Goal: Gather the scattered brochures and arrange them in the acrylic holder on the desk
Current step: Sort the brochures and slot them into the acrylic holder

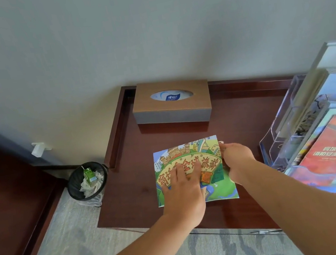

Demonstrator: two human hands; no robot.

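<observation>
A colourful cartoon-map brochure lies flat on the dark wooden desk. My left hand presses on its middle with straight, spread fingers. My right hand grips the brochure's right edge, fingers curled round it. To the right stands the tiered clear acrylic holder, with several brochures in it; a red one fills the front pocket.
A wooden tissue box stands at the back of the desk against the wall. A black waste bin with a green carton sits on the floor left of the desk. Patterned carpet lies below.
</observation>
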